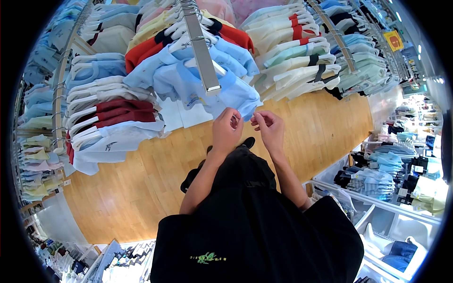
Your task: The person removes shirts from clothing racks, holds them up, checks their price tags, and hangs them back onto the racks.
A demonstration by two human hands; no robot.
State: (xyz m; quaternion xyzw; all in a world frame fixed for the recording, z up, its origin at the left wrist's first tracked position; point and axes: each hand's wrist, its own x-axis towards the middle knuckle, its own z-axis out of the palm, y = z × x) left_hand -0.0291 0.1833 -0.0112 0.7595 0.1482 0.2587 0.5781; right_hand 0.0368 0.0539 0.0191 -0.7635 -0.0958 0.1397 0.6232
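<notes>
A light blue short-sleeved shirt hangs at the front end of a metal rail, on a white hanger. Its lower edge reaches down to my hands. My left hand is closed, with curled fingers at the shirt's bottom edge. Close by on the right, my right hand pinches with thumb and forefinger at the side of the same hem. The exact bit of cloth between the fingertips is small and partly hidden. More blue shirts hang right behind this one.
The metal rail juts out toward me above the shirt. Racks of white and dark red shirts stand left, cream and green shirts right. White shelving with folded clothes is behind me at right. Wooden floor lies beneath.
</notes>
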